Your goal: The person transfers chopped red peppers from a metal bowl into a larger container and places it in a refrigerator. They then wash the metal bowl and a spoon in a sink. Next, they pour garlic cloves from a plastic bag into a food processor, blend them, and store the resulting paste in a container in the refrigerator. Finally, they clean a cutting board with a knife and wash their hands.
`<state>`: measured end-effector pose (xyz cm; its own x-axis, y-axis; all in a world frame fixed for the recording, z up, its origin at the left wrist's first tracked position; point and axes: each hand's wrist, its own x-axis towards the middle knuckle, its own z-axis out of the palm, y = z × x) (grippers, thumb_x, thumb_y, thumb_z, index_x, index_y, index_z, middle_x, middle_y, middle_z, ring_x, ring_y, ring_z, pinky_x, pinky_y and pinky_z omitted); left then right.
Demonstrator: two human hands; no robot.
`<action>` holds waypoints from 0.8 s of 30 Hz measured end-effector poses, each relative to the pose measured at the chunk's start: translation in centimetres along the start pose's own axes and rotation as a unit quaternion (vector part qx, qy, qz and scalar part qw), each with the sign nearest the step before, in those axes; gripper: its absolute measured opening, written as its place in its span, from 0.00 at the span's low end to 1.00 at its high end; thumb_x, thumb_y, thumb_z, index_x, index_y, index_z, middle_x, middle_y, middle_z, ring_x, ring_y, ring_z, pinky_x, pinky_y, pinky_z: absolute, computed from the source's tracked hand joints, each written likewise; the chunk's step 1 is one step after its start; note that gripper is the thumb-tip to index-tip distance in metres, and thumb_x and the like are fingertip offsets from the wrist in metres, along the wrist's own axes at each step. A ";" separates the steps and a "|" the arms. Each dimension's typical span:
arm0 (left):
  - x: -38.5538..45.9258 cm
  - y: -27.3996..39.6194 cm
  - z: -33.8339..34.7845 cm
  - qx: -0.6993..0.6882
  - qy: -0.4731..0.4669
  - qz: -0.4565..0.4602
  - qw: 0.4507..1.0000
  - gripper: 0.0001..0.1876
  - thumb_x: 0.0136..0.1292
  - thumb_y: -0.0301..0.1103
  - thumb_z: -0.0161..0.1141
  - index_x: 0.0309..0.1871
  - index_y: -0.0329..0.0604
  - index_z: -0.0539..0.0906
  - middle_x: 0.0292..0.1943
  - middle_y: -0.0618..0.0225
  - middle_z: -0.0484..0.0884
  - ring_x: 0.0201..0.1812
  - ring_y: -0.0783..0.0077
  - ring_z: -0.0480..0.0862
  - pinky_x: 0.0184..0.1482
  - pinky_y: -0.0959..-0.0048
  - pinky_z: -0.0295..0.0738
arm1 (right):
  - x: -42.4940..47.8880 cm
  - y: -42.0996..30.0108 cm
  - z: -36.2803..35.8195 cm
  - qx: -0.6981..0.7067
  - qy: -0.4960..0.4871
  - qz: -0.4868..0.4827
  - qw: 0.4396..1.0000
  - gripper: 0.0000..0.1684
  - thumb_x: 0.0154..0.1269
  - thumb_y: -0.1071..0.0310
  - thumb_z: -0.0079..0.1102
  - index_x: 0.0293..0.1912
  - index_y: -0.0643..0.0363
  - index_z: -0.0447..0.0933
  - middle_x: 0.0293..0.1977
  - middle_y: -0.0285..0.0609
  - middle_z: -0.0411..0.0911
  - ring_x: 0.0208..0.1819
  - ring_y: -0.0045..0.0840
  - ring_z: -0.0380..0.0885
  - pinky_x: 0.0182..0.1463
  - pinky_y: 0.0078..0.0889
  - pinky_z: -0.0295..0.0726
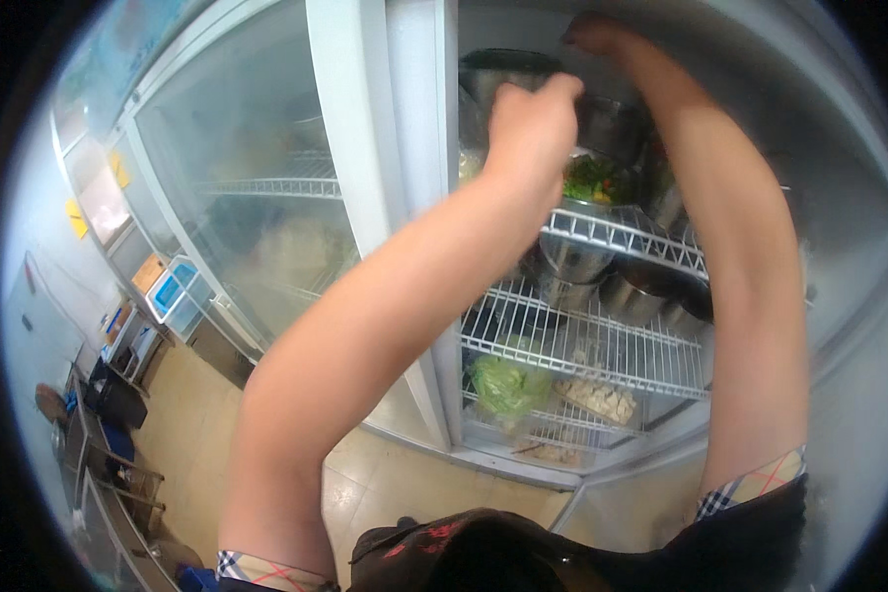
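Both my arms reach into the upper part of a white-framed upright refrigerator. My left hand [534, 122] is curled in front of a steel pot [514, 74] with dark green contents showing at its top. The fingers are turned away, so what they grip is hidden. Higher and deeper inside is my right hand [596, 35], shadowed and blurred. It is near a dark container [610, 122], and no held thing can be made out. Below my left hand, a bowl of chopped green vegetables [596, 177] stands on the top visible wire shelf [614, 235].
Steel pots [633, 292] stand on the middle wire shelf [584, 362]. Lower down lie a bagged green leafy vegetable [510, 377] and a tray of pale food [599, 396]. A glass door [244, 200] is at the left. Tiled floor [355, 488] shows below.
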<state>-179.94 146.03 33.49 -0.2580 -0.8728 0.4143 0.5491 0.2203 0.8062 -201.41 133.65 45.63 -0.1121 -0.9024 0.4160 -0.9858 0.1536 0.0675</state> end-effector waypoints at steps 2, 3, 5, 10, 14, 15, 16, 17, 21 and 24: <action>-5.7 1.2 -1.5 -0.012 -0.120 0.037 0.992 0.23 0.67 0.32 0.60 0.61 0.28 0.73 0.54 0.52 0.80 0.57 0.67 0.78 0.59 0.68 0.72 | -6.7 -0.1 -2.9 -0.026 -0.030 0.038 0.998 0.39 0.65 0.45 0.61 0.69 0.50 0.61 0.64 0.48 0.61 0.64 0.43 0.62 0.64 0.43 0.68; -8.9 1.4 -3.3 -0.043 -0.184 0.056 0.980 0.23 0.69 0.32 0.59 0.62 0.29 0.72 0.53 0.53 0.81 0.57 0.67 0.79 0.58 0.69 0.74 | -10.4 -0.4 -3.5 -0.007 -0.037 0.064 0.997 0.42 0.66 0.43 0.60 0.72 0.47 0.57 0.69 0.48 0.55 0.68 0.46 0.58 0.68 0.44 0.65; -14.2 2.9 -9.6 -0.002 -0.354 -0.084 0.932 0.24 0.71 0.32 0.58 0.66 0.31 0.70 0.50 0.55 0.84 0.54 0.65 0.83 0.56 0.69 0.77 | -18.2 -3.2 -3.5 0.090 0.032 0.100 0.990 0.47 0.68 0.40 0.57 0.77 0.43 0.50 0.78 0.50 0.45 0.76 0.52 0.49 0.76 0.48 0.59; -24.2 -0.3 -31.7 0.342 -0.563 -0.054 0.750 0.28 0.64 0.28 0.63 0.68 0.43 0.70 0.61 0.50 0.76 0.59 0.50 0.80 0.61 0.59 0.76 | -39.5 -16.5 13.3 0.635 0.525 -0.126 0.553 0.15 0.77 0.65 0.46 0.51 0.66 0.73 0.32 0.45 0.80 0.35 0.32 0.80 0.48 0.32 0.79; -39.1 -7.4 -62.3 0.603 -0.299 -0.084 0.735 0.35 0.59 0.32 0.68 0.70 0.42 0.68 0.69 0.45 0.67 0.65 0.44 0.73 0.64 0.56 0.73 | -63.0 -36.2 46.9 0.417 0.035 0.363 0.832 0.27 0.75 0.54 0.53 0.62 0.64 0.70 0.53 0.46 0.78 0.53 0.31 0.75 0.57 0.34 0.73; -45.7 -8.4 -72.5 0.594 -0.164 -0.169 0.769 0.36 0.59 0.33 0.68 0.70 0.41 0.66 0.69 0.44 0.67 0.63 0.45 0.76 0.62 0.58 0.74 | -72.9 -42.7 49.9 0.493 -0.102 0.473 0.723 0.27 0.76 0.53 0.50 0.61 0.65 0.72 0.52 0.51 0.80 0.56 0.45 0.77 0.62 0.49 0.71; -52.0 -7.3 -77.6 0.581 -0.018 -0.334 0.742 0.36 0.60 0.34 0.67 0.71 0.39 0.65 0.68 0.43 0.68 0.60 0.47 0.79 0.58 0.58 0.77 | -80.6 -46.9 50.0 0.497 -0.227 0.508 0.665 0.27 0.76 0.53 0.51 0.61 0.65 0.72 0.52 0.51 0.80 0.56 0.45 0.77 0.61 0.49 0.72; -57.6 -6.5 -82.7 0.540 0.140 -0.466 0.687 0.36 0.62 0.34 0.66 0.71 0.37 0.64 0.66 0.42 0.70 0.57 0.48 0.81 0.53 0.58 0.80 | -87.7 -49.6 49.4 0.477 -0.319 0.524 0.630 0.27 0.76 0.53 0.51 0.61 0.65 0.72 0.52 0.51 0.80 0.56 0.45 0.77 0.61 0.49 0.72; -76.2 5.7 -96.4 0.177 0.495 -0.577 0.625 0.31 0.66 0.39 0.62 0.66 0.30 0.65 0.48 0.47 0.80 0.37 0.56 0.85 0.33 0.58 0.80 | -95.7 -54.7 44.7 0.389 -0.555 0.507 0.532 0.27 0.76 0.53 0.51 0.61 0.65 0.71 0.51 0.50 0.80 0.55 0.43 0.77 0.61 0.47 0.72; -78.4 6.8 -100.4 0.323 0.413 -0.639 0.563 0.29 0.65 0.36 0.62 0.64 0.30 0.67 0.36 0.54 0.82 0.28 0.61 0.83 0.25 0.63 0.78 | -92.6 -55.4 44.9 0.346 -0.592 0.469 0.556 0.26 0.75 0.54 0.51 0.61 0.65 0.71 0.51 0.50 0.80 0.55 0.42 0.77 0.60 0.46 0.72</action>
<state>-76.16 172.20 -35.94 0.4891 -0.3446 -0.8013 -0.1373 -0.9376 0.3194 -142.06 190.60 -37.36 -0.2172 -0.2517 -0.9431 -0.1904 0.9586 -0.2119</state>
